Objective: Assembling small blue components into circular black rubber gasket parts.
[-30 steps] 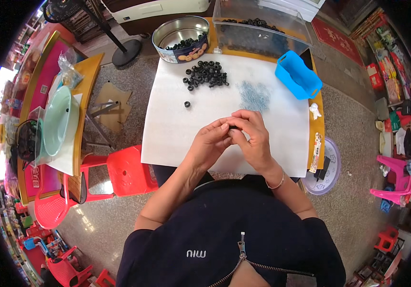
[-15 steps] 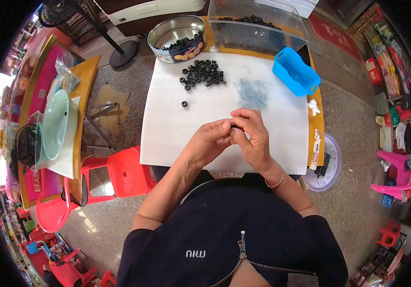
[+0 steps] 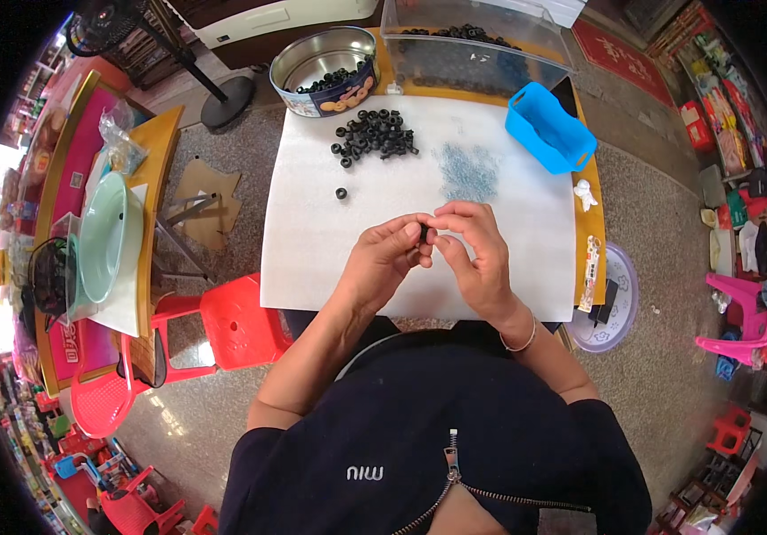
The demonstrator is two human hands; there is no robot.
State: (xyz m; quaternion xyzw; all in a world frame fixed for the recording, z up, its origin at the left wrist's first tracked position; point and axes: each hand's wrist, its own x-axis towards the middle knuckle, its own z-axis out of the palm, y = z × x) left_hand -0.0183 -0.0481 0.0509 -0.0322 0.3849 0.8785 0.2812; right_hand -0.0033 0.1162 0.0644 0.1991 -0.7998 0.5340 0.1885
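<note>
Over the white sheet [image 3: 312, 259], my left hand [image 3: 385, 254] is closed, with a small black ring-shaped part [image 3: 424, 234] pinched between thumb and forefinger. Just right of it is my right hand [image 3: 480, 259], its thumb and forefinger apart and their tips close to the part; nothing shows between them. Beyond the hands lies a pile of similar black parts [image 3: 375, 135], with a single black ring [image 3: 341, 193] nearer to me. A patch of tiny clear-bluish pieces [image 3: 468, 172] is spread out to the right of the pile.
At the back stand a round metal tin [image 3: 323, 100] and a clear plastic box [image 3: 482, 67], both holding black parts. A blue plastic basket [image 3: 551, 134] sits at the sheet's right corner. A red stool [image 3: 241, 325] is at my left, a pale purple basin [image 3: 611, 321] at my right.
My right fingers have drawn slightly apart from my left hand, so the black part shows more plainly. The left hand has shifted a little to the left.
</note>
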